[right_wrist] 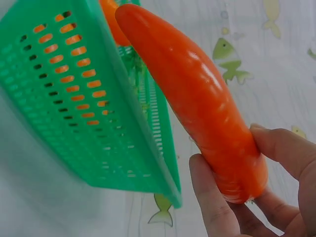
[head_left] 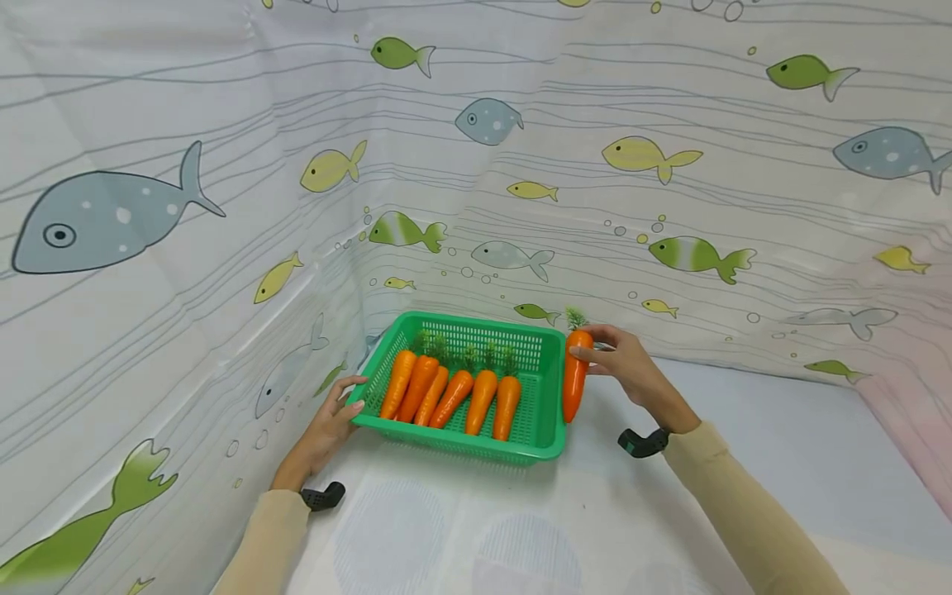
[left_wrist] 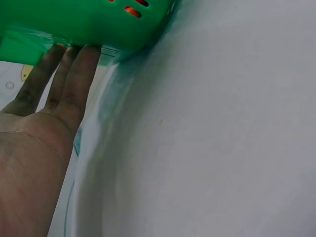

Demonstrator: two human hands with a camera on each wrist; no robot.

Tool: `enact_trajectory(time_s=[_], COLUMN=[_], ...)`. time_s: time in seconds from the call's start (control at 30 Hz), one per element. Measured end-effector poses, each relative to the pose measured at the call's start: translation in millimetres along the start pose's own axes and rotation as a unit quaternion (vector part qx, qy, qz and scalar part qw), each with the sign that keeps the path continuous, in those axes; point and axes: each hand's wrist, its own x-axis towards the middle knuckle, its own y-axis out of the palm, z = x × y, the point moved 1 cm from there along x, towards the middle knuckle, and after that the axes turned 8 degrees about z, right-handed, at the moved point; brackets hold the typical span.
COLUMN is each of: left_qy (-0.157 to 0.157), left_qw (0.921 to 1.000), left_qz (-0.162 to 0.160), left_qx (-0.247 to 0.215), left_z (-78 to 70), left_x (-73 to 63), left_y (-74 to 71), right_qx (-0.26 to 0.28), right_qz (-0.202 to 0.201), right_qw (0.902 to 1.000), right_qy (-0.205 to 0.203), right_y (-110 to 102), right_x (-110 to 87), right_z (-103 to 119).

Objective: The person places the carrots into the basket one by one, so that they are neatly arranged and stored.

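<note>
A green plastic basket [head_left: 546, 450] stands on the cloth-covered table, with several orange carrots [head_left: 483, 402] lying side by side in it, green tops toward the back. My left hand [head_left: 332, 426] holds the basket at its left end, thumb over the rim. In the left wrist view, three fairly straight fingers [left_wrist: 74, 81] reach the basket's outer side. My right hand [head_left: 628, 364] pinches a redder carrot [head_left: 576, 380] near its leafy top, just outside the basket's right rim. Its tip points down in the head view. The right wrist view shows thumb and fingers around its thick end.
Pale cloth [head_left: 476, 198] printed with fish hangs like walls at the left and back. The left wall comes close to my left hand and the basket. The light table surface [head_left: 461, 537] extends in front of the basket and to its right.
</note>
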Motion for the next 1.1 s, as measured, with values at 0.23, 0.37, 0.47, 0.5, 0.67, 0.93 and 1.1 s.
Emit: enact_trajectory(time_s=[0.23, 0.37, 0.47, 0.5, 0.67, 0.93, 1.1], left_qy=[-0.008, -0.013, -0.010, -0.007, 0.001, 0.004, 0.013], left_qw=[0.9999, 0.9998, 0.9999, 1.0000, 1.0000, 1.0000, 0.9999], left_qz=[-0.008, -0.008, -0.005, -0.003, -0.004, 0.000, 0.000], left_qx=[0.006, 0.009, 0.007, 0.006, 0.000, 0.003, -0.002], left_z=[0.9, 1.1, 0.8, 0.3, -0.2, 5.0, 6.5], left_x=[-0.3, -2.3, -2.1, -1.7, -0.7, -0.2, 1.9], left_y=[1.4, 2.0, 1.4, 1.2, -0.1, -2.7, -3.5], right_qx=[0.015, 0.021, 0.026, 0.029, 0.048, 0.062, 0.072], right_qz=[0.010, 0.023, 0.025, 0.025, 0.031, 0.040, 0.057], right_qw=[0.9998, 0.9993, 0.9991, 0.9991, 0.9982, 0.9972, 0.9954], right_qy=[-0.012, -0.018, -0.020, -0.021, -0.018, -0.015, -0.026], right_y=[16, 29, 38, 41, 59, 85, 100], right_x=[10.9, 16.4, 22.2, 24.3, 35.6, 51.6, 60.6], right_z=[10, 16, 20, 21, 25, 25, 24])
